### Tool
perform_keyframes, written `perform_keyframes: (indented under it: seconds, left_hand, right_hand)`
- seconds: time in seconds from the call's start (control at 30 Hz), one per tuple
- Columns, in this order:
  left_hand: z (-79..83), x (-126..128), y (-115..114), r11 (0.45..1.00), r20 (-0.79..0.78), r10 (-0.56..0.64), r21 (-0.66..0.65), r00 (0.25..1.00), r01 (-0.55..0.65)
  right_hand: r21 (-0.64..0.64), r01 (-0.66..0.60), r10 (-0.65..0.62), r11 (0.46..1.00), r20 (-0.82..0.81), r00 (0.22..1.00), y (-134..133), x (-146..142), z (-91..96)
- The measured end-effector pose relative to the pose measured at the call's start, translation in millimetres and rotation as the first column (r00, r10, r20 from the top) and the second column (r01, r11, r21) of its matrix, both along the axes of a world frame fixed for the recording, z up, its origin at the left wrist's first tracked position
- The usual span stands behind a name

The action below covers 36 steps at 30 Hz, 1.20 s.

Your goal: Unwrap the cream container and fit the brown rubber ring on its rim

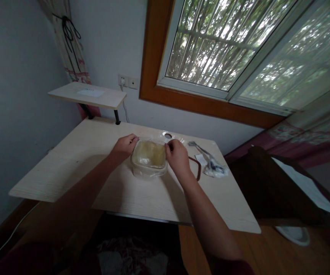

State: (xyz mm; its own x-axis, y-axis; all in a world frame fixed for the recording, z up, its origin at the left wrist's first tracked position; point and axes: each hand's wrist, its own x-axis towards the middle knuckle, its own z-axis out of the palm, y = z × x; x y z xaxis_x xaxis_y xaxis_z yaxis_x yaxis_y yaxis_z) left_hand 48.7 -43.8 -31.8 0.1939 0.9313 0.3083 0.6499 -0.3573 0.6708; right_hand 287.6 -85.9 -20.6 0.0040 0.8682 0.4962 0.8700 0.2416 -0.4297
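A squarish, see-through container (149, 171) with a yellowish top (150, 152) stands on the desk in front of me. Clear, shiny plastic film (145, 161) lies over it and hangs in wrinkles down its near side. At the far left corner my left hand (125, 147) is closed in a pinch on the film's edge. My right hand (178, 154) pinches at the far right corner, its fingers closed on the film there. A brown curved, handle-like piece (198, 168) shows just right of my right wrist, partly hidden by it.
The pale wooden desk (90, 179) has a small raised shelf (107, 98) holding a paper at the left. Right of my hands lie a grey long-handled item (203, 151) and a crumpled clear bag (216, 170). A cable hole (168, 136) sits near the back edge.
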Motion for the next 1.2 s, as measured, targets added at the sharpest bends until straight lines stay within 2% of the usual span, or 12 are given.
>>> perform_keyframes:
  seconds: [0.17,0.33,0.47,0.57,0.67,0.8,0.9,0.97,1.07,1.2]
  left_hand:
    - [-1.1,3,-1,0.997,0.164,0.024,-0.081,0.986,-0.011]
    - [-5.1,1,-4,0.977,0.318,0.004,-0.205,0.948,0.064]
    - [-14.6,-10,-14,0.941,0.582,0.078,-0.311,0.810,0.133]
    - [-22.3,-23,-27,0.936,0.665,0.124,-0.325,0.736,0.137]
    - [-28.5,-34,-41,0.925,0.658,0.116,-0.345,0.744,0.161]
    - [-34.6,-37,-52,0.867,0.631,0.096,-0.433,0.770,0.246]
    - [-39.0,-33,-52,0.823,0.653,0.084,-0.471,0.753,0.316]
    - [-41.9,-31,-49,0.817,0.677,0.093,-0.471,0.730,0.333]
    - [-45.5,-28,-46,0.832,0.693,0.098,-0.450,0.714,0.323]
    - [-50.3,-26,-44,0.870,0.629,0.081,-0.424,0.773,0.253]
  right_hand:
    - [-0.032,-0.009,0.007,0.999,-0.044,0.999,5,2,-3.8]
    - [-0.091,-0.063,0.039,0.994,-0.244,0.969,5,12,-13.7]
    - [-0.209,-0.189,0.055,0.959,-0.519,0.853,-7,27,-26.0]
    - [-0.243,-0.259,0.053,0.935,-0.625,0.779,-23,39,-32.7]
    - [-0.278,-0.355,0.078,0.892,-0.680,0.729,-39,44,-35.5]
    - [-0.294,-0.509,0.109,0.809,-0.776,0.621,-51,36,-38.1]
    - [-0.263,-0.530,0.063,0.806,-0.853,0.518,-51,26,-42.6]
    - [-0.235,-0.530,0.053,0.815,-0.880,0.472,-48,22,-46.7]
    - [-0.225,-0.517,0.062,0.826,-0.875,0.479,-44,20,-53.3]
    - [-0.251,-0.480,0.090,0.841,-0.809,0.581,-42,24,-63.8]
